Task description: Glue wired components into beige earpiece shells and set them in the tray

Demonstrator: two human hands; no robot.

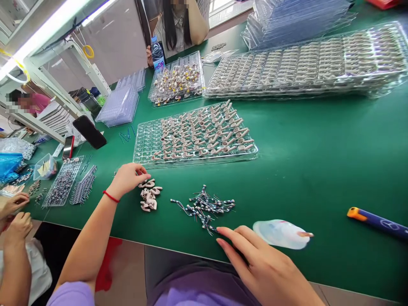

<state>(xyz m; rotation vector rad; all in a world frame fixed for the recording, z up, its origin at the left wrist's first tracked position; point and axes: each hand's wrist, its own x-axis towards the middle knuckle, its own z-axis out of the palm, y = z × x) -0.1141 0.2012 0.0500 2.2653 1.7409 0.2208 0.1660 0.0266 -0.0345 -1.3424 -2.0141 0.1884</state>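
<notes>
My left hand (130,177), a red string on its wrist, is bent over a small pile of beige earbud shells (150,196). Its fingers are curled together at the top of the pile, and what they pinch, if anything, is hidden. My right hand (255,257) reaches in from the lower right, thumb and index finger apart. The index tip is at the edge of a loose heap of small dark-blue and silver parts with thin wire leads (207,206). Beyond both hands, a clear plastic tray (148,142) holds rows of beige earbud shells, with bare pockets at its left.
Filled trays (287,68) are stacked at the back right, beside empty clear trays (299,21). A finger-shaped translucent bag (280,233) and a blue-orange cutter (379,221) lie rightward. A phone (89,131) is at left. Co-workers sit opposite and at far left.
</notes>
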